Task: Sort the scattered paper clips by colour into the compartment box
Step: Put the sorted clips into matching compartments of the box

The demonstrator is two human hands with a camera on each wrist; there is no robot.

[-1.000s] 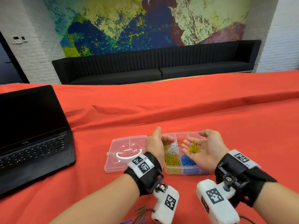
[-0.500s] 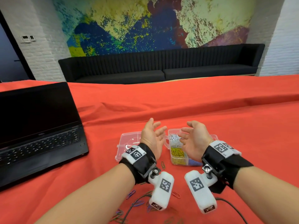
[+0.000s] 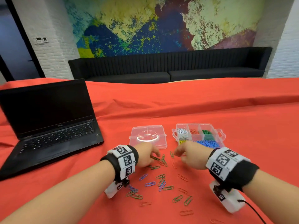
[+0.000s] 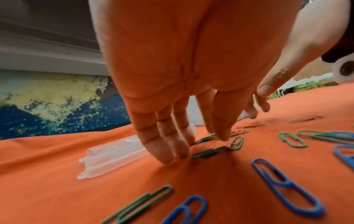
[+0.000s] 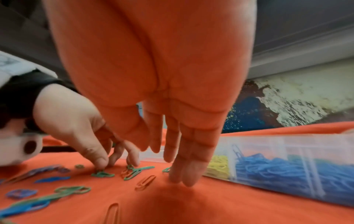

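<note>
Both hands down on the red cloth [image 3: 226,110], palms to the table, among scattered clips [image 3: 161,181] — green, blue and red ones spread from just near the box back toward the wrists. Left hand [image 3: 145,156] with fingers straight and slightly spread, tips [image 4: 164,157] touching the cloth beside a green clip [image 4: 216,150], nothing gripped. Right hand [image 3: 191,156] likewise straight-fingered, tips [image 5: 184,178] pressed to the cloth next to a red clip [image 5: 144,182], holding nothing. Box [image 3: 221,135] just beyond the right hand, open, with white, red, green, yellow and blue clips in separate compartments — blue at the near right, yellow at the near left. Clear lid [image 3: 163,143] flat on the cloth to the left of the box, just past the left hand. Open laptop [image 3: 48,126] further left, screen dark.
</note>
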